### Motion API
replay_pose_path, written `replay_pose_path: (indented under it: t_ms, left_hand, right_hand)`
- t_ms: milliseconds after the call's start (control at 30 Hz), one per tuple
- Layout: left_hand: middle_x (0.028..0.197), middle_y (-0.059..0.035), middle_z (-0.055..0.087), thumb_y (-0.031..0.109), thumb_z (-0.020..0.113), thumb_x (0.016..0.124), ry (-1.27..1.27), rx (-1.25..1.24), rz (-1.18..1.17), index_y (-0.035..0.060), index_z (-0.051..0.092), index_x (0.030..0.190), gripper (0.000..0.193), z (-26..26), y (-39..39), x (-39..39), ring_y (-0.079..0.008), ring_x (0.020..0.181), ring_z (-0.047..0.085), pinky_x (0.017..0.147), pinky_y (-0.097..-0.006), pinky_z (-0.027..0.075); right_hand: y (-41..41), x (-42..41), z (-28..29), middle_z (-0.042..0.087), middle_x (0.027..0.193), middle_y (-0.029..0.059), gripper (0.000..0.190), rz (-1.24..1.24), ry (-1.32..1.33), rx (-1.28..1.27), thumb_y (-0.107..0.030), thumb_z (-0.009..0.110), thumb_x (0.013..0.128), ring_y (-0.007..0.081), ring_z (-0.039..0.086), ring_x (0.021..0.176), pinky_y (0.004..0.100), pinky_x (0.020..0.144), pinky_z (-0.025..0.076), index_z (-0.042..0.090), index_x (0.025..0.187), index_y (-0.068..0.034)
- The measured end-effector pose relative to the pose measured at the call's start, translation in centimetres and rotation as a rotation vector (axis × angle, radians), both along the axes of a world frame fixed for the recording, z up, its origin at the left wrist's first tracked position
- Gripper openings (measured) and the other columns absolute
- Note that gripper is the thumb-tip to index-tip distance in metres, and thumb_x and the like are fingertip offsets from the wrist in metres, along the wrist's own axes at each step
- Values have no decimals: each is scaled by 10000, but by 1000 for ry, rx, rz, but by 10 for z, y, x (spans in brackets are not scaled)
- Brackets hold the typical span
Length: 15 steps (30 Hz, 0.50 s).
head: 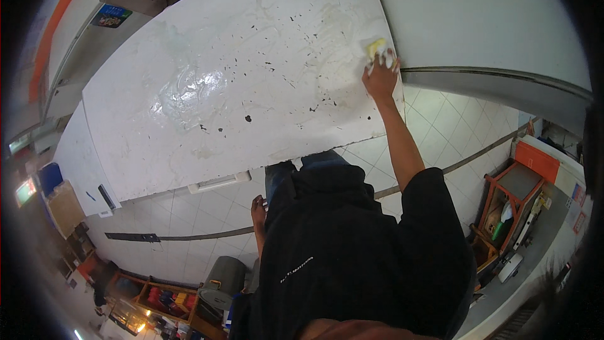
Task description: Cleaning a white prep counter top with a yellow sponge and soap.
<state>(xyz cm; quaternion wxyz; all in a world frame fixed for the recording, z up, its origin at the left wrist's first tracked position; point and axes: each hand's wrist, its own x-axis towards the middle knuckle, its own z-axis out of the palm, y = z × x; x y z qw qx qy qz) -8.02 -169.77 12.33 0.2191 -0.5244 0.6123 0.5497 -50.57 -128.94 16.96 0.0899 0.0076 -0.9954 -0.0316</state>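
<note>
My right hand (381,78) presses a yellow sponge (376,47) onto a white tabletop (283,118), close to its right edge. White foam covers the fingertips and part of the sponge. Dark chips and specks mark the tabletop's surface. A wet, glossy patch (188,89) spreads over its left half, and faint smears show towards the top and right. Low beside my hip hangs my left hand (258,210), away from the tabletop; the angle hides whether its fingers hold anything.
A large pale panel (472,14) adjoins the tabletop at right. White tiles (439,113) form the floor, crossed by a dark strip (207,236). Behind me stand a grey bin (224,278) and wooden shelving (165,295). An orange-framed cart (512,193) holds tools at right.
</note>
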Motion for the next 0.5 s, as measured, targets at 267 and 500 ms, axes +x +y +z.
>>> replay_pose_path:
  t_ms: [267, 500]
  left_hand:
    - [1030, -96, 602, 258, 502, 917, -114, -29, -121, 68, 553, 1180, 328, 8, 0, 16, -158, 865, 563, 729, -279, 455]
    - [1007, -102, 620, 229, 495, 915, -137, 38, -20, 82, 515, 1216, 336, 16, -12, -3, -188, 868, 590, 714, -300, 467]
  right_hand:
    - [-2, -169, -29, 521, 1251, 195, 509, -132, 58, -117, -322, 546, 789, 347, 404, 1249, 497, 1047, 282, 535, 1204, -28]
    - [32, -75, -15, 480, 1288, 193, 544, -137, -68, -48, -285, 568, 789, 375, 499, 1147, 516, 966, 357, 461, 1292, -107]
